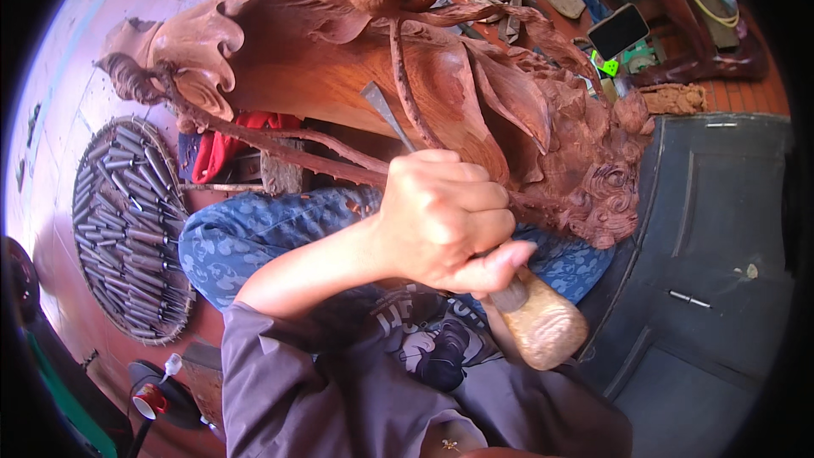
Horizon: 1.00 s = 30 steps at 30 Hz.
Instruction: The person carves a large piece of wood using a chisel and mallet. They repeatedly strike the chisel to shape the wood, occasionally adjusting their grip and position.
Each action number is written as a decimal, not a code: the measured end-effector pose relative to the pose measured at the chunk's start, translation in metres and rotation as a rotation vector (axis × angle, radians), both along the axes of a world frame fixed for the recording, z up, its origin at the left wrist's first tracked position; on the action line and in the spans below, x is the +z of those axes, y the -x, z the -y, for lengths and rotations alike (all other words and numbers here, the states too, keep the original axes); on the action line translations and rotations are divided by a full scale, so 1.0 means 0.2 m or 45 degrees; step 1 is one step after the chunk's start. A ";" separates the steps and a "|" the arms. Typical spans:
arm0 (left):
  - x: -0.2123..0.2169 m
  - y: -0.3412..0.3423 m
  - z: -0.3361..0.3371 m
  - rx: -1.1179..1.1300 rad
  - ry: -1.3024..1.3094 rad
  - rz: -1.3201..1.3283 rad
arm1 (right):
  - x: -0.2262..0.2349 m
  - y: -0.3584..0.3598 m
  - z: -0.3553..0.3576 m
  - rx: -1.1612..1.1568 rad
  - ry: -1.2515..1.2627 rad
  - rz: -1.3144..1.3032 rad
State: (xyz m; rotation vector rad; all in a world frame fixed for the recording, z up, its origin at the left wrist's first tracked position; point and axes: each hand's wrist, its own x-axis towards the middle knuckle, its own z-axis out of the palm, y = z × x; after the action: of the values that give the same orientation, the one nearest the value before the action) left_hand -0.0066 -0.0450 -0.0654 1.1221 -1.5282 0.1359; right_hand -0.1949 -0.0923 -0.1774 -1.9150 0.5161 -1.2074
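At the far left of the frame a round woven tray (pixel 89 161) lies on the reddish-brown floor (pixel 59 271), packed with rows of grey metal carving tools (pixel 127 229) laid side by side. Below it, at the lower left, stands a small dark object with a red-and-white cap (pixel 151 399); what it is I cannot tell. A crumpled red cloth (pixel 222 148) sits tucked under the big carved wooden sculpture (pixel 339 59), a reddish piece with flowing curls, thin stems, leaf shapes and a rough, curly mass at its right end, spanning the upper half of the frame. The person's knee in blue patterned trousers (pixel 246 237) lies beneath it. In the centre one hand (pixel 445 220), its side unclear from here, is clenched tight around a chisel (pixel 386 114) whose flat grey blade points up-left against the carving; the other hand is hidden. Just below the fist a pale, rounded wooden mallet head (pixel 543 326) juts toward the lower right. At the upper right a black phone (pixel 619 30) leans by a small bright green tag (pixel 609 66) among clutter. A dark grey panelled door (pixel 721 246) lies flat at the right.
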 end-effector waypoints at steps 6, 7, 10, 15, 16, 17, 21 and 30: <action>-0.02 0.00 0.01 0.021 0.057 -0.068 | 0.03 0.27 0.03 0.086 0.090 -1.112; -0.02 0.00 0.03 0.016 0.068 -0.078 | -0.05 0.32 0.05 0.069 0.218 -1.218; -0.01 0.00 0.00 0.047 -0.022 0.002 | -0.28 0.34 0.13 0.142 0.389 -1.437; -0.04 -0.06 0.01 0.219 0.050 0.008 | -0.03 0.29 0.24 0.447 -0.618 -1.504; -0.03 -0.05 0.02 0.221 0.082 0.009 | -0.01 0.28 0.24 0.461 -0.612 -1.488; -0.02 -0.05 0.02 0.194 0.080 0.022 | 0.01 0.27 0.23 0.472 -0.612 -1.469; -0.02 -0.02 -0.01 0.159 0.150 0.001 | 0.02 0.19 0.15 0.351 0.405 -1.358; -0.02 -0.03 0.00 0.120 0.144 -0.069 | 0.25 0.22 0.06 0.182 0.366 -0.626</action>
State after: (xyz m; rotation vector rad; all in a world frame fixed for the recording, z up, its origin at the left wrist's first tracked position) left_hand 0.0003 -0.0458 -0.0690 1.0996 -1.4026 0.2511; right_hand -0.2392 -0.1048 -0.1270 -2.4684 0.4629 -0.7425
